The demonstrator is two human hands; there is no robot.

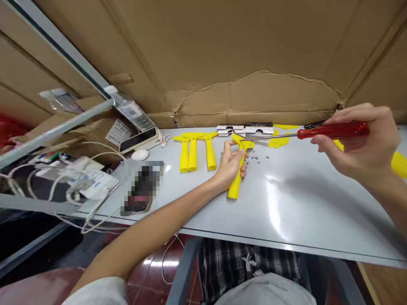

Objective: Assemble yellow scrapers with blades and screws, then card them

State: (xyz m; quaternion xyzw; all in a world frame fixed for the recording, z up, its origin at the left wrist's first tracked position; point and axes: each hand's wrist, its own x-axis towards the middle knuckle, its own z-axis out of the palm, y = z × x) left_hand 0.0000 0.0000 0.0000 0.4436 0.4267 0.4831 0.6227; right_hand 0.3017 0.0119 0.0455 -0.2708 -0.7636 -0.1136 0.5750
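- One yellow handle [236, 183] leans over the middle of the surface [302, 212] in the left hand [231, 166], whose fingers are closed round it just below its head
- The right hand [365, 148] has its fingers wrapped about a red screwdriver [311, 132], its shaft reaching to that head
- This looks like a screwdriving step; whether the tip is seated is too small to tell
- The next move seems to call for a steady left grip and a straight-on twist

Bright here, and we see glare [274, 207] streaking the grey tabletop [324, 224] below the red-handled screwdriver [333, 130], a soft shadow [308, 186] under its handle, blocky pixelation [143, 186] far to its left.
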